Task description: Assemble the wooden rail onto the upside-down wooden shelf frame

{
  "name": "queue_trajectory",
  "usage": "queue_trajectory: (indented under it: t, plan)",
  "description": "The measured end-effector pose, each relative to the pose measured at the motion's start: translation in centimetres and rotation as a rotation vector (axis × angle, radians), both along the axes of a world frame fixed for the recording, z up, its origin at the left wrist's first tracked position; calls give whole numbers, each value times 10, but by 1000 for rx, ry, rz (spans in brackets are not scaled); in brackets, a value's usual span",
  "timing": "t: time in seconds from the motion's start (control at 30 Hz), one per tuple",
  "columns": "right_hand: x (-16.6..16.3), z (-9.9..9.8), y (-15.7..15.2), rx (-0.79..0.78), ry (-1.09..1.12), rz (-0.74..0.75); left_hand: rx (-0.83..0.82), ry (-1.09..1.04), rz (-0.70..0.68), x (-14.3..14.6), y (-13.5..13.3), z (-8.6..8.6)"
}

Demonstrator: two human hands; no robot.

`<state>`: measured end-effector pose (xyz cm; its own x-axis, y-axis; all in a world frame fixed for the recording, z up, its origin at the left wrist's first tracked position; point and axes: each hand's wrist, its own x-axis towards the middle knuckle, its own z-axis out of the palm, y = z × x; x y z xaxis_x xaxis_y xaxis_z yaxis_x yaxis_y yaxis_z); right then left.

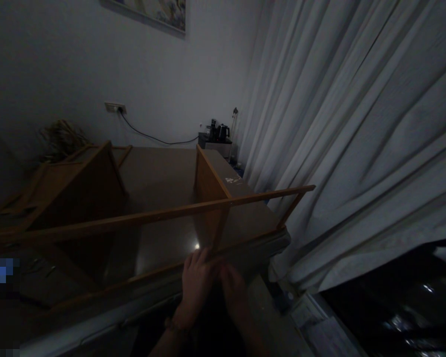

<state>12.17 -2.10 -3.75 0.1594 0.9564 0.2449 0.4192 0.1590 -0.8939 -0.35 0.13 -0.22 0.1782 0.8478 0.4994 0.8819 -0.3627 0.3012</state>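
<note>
The room is dim. A wooden shelf unit (159,216) lies on its side in front of me, with upright dividers and a long front rail. My left hand (195,282) rests with fingers laid flat against the lower edge of the unit, below the right divider panel (208,183). My right hand (233,287) lies beside it, touching the same lower edge, with its fingers in shadow.
White curtains (349,139) hang at the right. A kettle and small items (219,133) stand on a low cabinet by the far wall. A cable (148,136) runs from a wall socket (115,107). Papers (319,332) lie on the floor at lower right.
</note>
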Motion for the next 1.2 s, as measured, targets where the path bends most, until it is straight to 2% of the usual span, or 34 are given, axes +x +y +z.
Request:
queue_trajectory:
  t: [0.13, 0.23, 0.37, 0.43, 0.53, 0.67, 0.8, 0.93, 1.07, 1.2]
  plan:
    - [-6, -3, 2, -51, 90, 24, 3, -8, -6, -1, -1, 2]
    - [-5, 2, 0, -29, 43, 18, 6, 0, 1, -1, 0, 1]
    - [5, 14, -6, 182, -329, -58, -43, 13, 13, 0, 2, -1]
    - [10, 19, -7, 314, -495, -24, -58, 18, 17, 0, 2, -1]
    - [14, 25, -5, 468, -628, 71, -60, 19, 14, -1, 1, 0]
    - [13, 26, 1, 526, -690, 107, -57, 16, 16, -1, -1, 2]
    - [8, 18, 4, 473, -558, 109, -65, -5, 10, 0, -1, 3]
    - [-2, 13, -1, 290, -223, 33, -62, -5, 24, 0, 0, 2]
    - [-8, 17, -6, 83, 105, -7, -64, 3, 20, 1, 0, 1]
    - [-8, 19, -7, 1, 299, -20, -46, 7, 28, 1, 0, 1]
